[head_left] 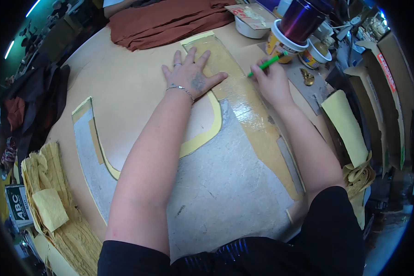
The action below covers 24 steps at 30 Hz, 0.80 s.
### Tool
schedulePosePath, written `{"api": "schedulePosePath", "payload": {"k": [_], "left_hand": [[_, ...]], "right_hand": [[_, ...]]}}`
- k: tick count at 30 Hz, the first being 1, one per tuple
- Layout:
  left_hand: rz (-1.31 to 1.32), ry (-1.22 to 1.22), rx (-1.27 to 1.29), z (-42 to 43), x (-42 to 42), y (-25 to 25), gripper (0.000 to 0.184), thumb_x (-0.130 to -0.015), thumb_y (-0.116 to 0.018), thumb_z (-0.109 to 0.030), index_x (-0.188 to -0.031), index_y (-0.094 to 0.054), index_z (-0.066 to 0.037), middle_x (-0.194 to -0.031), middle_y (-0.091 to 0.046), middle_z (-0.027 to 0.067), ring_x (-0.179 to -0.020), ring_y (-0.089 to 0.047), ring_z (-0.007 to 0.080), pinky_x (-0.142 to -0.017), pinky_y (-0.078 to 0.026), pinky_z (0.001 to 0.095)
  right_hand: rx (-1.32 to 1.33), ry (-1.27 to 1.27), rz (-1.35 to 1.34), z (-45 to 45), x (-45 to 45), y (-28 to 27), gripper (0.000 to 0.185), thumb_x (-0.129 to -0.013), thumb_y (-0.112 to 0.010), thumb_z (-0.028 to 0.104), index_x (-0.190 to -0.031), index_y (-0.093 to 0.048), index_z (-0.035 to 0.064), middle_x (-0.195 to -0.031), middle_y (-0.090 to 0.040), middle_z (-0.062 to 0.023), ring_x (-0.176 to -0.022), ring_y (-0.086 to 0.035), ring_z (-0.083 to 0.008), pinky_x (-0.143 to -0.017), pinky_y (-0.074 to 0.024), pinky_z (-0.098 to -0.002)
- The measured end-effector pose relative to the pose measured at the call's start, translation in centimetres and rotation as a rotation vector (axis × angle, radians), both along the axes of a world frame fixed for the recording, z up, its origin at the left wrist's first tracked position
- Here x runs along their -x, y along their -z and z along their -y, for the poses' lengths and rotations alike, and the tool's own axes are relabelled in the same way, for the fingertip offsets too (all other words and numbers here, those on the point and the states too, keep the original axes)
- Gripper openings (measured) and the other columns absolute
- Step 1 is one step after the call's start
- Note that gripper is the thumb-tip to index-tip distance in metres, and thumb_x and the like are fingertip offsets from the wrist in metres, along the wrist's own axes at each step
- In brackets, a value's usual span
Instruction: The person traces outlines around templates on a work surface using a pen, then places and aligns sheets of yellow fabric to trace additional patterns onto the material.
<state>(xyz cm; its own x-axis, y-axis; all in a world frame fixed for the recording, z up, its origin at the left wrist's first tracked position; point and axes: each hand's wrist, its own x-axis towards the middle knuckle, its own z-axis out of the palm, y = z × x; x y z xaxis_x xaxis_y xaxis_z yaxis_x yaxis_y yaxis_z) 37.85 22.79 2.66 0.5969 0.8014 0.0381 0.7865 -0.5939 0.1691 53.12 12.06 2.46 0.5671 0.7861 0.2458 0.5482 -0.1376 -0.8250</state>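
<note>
A large grey U-shaped pattern piece (225,198), patched with brown and clear tape, lies flat on the table. Yellow material (202,141) shows along its inner curved edge. My left hand (191,76) presses down, fingers spread, at the upper part of its right arm, partly on the tabletop inside the curve. My right hand (273,85) grips a slim green pen (266,64), its tip at the outer right edge of the taped strip (244,99). The bottom of the pattern piece is hidden behind my clothing.
Folded rust-brown cloth (165,23) lies at the far edge, near another person's arm (114,6). Tubs (280,43), a purple tumbler (306,20) and a small gold-coloured object (307,77) stand or lie at right. Cardboard (370,92) lines the right; yellow cloth (71,216) lies left.
</note>
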Motion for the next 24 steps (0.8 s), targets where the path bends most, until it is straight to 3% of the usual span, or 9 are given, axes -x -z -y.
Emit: {"api": "schedulePosePath", "payload": {"k": [1,6,9,10,13,14,20,24], "left_hand": [[-0.004,-0.001,0.005,0.0,0.0,0.0,0.077,-0.066,-0.041,-0.071,-0.130,-0.029,-0.029,-0.139,-0.018,0.0031,-0.127,-0.012,0.0301,-0.096,-0.013,0.0575],[-0.073,-0.020,0.013,0.7,-0.4,-1.0,0.074,-0.069,-0.041,-0.067,-0.130,-0.029,-0.027,-0.139,-0.016,0.0042,-0.128,-0.012,0.0294,-0.096,-0.013,0.0579],[-0.145,0.080,-0.225,1.9,-1.2,-1.5,0.069,-0.072,-0.046,-0.058,-0.130,-0.029,-0.025,-0.139,-0.014,0.0050,-0.128,-0.009,0.0278,-0.096,-0.013,0.0582],[-0.098,0.165,-0.425,2.9,-1.6,-1.7,0.064,-0.073,-0.052,-0.051,-0.125,-0.037,-0.017,-0.135,-0.025,0.0078,-0.125,-0.023,0.0275,-0.096,-0.014,0.0583],[-0.435,0.251,0.154,6.0,-3.8,-6.2,0.058,-0.071,-0.054,-0.051,-0.114,-0.046,-0.013,-0.124,-0.039,0.0080,-0.112,-0.042,0.0256,-0.094,-0.015,0.0612],[-0.390,0.282,0.094,6.0,-3.9,-5.5,0.057,-0.069,-0.056,-0.052,-0.107,-0.051,-0.010,-0.111,-0.047,0.0081,-0.098,-0.053,0.0250,-0.091,-0.020,0.0618],[-0.359,0.310,0.184,5.9,-4.3,-5.3,0.065,-0.063,-0.062,-0.052,-0.107,-0.050,-0.006,-0.107,-0.047,0.0117,-0.098,-0.052,0.0272,-0.084,-0.040,0.0424],[-0.385,0.344,0.215,5.4,-4.4,-5.6,0.076,-0.056,-0.066,-0.055,-0.108,-0.048,-0.003,-0.108,-0.047,0.0132,-0.099,-0.051,0.0280,-0.082,-0.043,0.0348]], "right_hand": [[-0.021,0.009,-0.099,1.6,0.2,0.3,0.014,-0.077,-0.056,0.013,-0.080,-0.050,0.0002,-0.064,-0.057,-0.0114,-0.061,-0.058,-0.0201,-0.058,-0.0436,-0.0296],[-0.191,0.000,-0.067,3.9,0.5,1.9,0.013,-0.078,-0.057,0.012,-0.081,-0.049,0.0019,-0.065,-0.056,-0.0107,-0.061,-0.056,-0.0196,-0.057,-0.0427,-0.0297],[-0.202,-0.001,-0.081,4.2,0.6,1.7,0.015,-0.078,-0.057,0.015,-0.082,-0.049,0.0034,-0.067,-0.055,-0.0132,-0.063,-0.056,-0.0263,-0.058,-0.0429,-0.0335],[-0.212,-0.013,-0.054,4.2,0.4,2.1,0.015,-0.078,-0.057,0.015,-0.082,-0.049,0.0033,-0.068,-0.055,-0.0139,-0.063,-0.056,-0.0280,-0.058,-0.0429,-0.0345],[-0.195,-0.031,-0.007,4.2,0.2,2.0,0.016,-0.077,-0.057,0.016,-0.083,-0.049,0.0030,-0.070,-0.055,-0.0162,-0.067,-0.055,-0.0329,-0.060,-0.0429,-0.0376],[-0.181,-0.032,0.017,4.4,0.3,1.4,0.016,-0.077,-0.057,0.015,-0.083,-0.049,0.0029,-0.071,-0.056,-0.0165,-0.067,-0.055,-0.0331,-0.060,-0.0429,-0.0378],[-0.091,-0.072,0.100,-0.2,-0.4,0.2,0.018,-0.076,-0.057,0.016,-0.083,-0.050,0.0013,-0.075,-0.057,-0.0193,-0.072,-0.055,-0.0356,-0.063,-0.0427,-0.0403],[-0.055,-0.025,0.097,-7.3,-1.1,-0.1,0.018,-0.076,-0.057,0.018,-0.084,-0.052,0.0017,-0.073,-0.057,-0.0185,-0.072,-0.056,-0.0335,-0.064,-0.0427,-0.0390]]}}
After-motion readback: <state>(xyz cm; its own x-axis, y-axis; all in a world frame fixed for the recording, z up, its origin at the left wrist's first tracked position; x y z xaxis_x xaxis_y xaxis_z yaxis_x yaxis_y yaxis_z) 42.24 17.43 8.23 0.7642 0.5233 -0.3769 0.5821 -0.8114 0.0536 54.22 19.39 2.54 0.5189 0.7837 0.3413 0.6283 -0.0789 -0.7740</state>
